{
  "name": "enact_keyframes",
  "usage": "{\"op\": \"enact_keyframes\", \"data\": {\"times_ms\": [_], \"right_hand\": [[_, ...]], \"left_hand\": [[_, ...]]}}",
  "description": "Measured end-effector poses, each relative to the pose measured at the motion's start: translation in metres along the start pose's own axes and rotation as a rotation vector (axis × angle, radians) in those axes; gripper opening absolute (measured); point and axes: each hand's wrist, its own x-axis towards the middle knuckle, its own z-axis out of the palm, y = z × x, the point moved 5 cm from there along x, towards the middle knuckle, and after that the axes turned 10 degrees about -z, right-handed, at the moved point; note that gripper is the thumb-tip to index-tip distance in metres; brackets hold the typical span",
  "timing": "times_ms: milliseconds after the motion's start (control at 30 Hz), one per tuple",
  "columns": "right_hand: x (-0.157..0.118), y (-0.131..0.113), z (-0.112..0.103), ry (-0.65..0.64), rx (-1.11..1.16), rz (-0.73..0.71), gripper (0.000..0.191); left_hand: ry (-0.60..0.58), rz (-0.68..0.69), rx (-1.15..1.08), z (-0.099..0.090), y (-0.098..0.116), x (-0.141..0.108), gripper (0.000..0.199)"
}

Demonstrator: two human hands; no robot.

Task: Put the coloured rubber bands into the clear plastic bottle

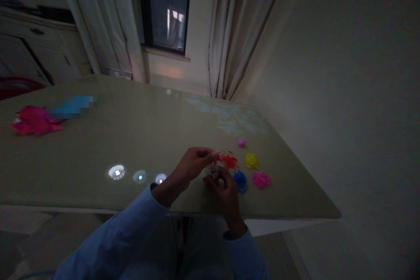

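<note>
My right hand (226, 190) is closed around a small clear container (212, 170), a jar or cup, held just above the table near its front edge. Over the container's mouth, the thumb and fingers of my left hand (193, 164) are pinched together, with a bit of red at the fingertips. Just beyond lies a loose pile of thin red strands (229, 160). Beside my right hand sits a blue pile (240, 182) of similar small pieces. Further right are a yellow pile (251, 161) and a pink pile (261, 180).
A small pink bundle (242, 143) lies behind the piles. On the far left of the glossy table (131, 140) are a crumpled pink-red wrapper (36, 120) and a blurred blue item (72, 106). A wall stands at the right, with curtains (226, 30) and a window behind.
</note>
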Motion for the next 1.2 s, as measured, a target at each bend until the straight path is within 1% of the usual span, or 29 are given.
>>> {"op": "enact_keyframes", "data": {"times_ms": [167,333,467,600,733,833,1000,1200], "right_hand": [[-0.001,0.001,0.0,0.006,-0.017,0.004,0.029],[0.0,0.003,0.002,0.005,0.014,0.023,0.029],[0.0,0.002,0.002,-0.015,0.047,0.054,0.03],[0.001,-0.001,0.001,-0.015,0.065,0.049,0.029],[0.003,-0.001,-0.002,-0.003,0.061,0.029,0.031],[0.004,0.001,-0.003,-0.017,0.044,0.022,0.031],[0.006,0.0,-0.005,-0.019,0.023,0.006,0.029],[0.007,0.002,-0.005,-0.028,0.048,0.002,0.029]], "left_hand": [[0.086,0.088,0.092,-0.006,-0.001,-0.003,0.042],[0.219,0.183,0.17,-0.011,-0.002,-0.005,0.034],[0.255,0.209,0.31,-0.012,0.0,-0.008,0.028],[0.203,0.219,0.415,-0.013,0.007,-0.011,0.025],[0.157,0.21,0.426,-0.016,0.01,-0.011,0.022],[0.13,0.202,0.464,-0.017,0.013,-0.009,0.023],[0.107,0.233,0.556,-0.018,0.02,-0.008,0.023],[0.025,0.248,0.603,-0.014,0.029,-0.009,0.023]]}}
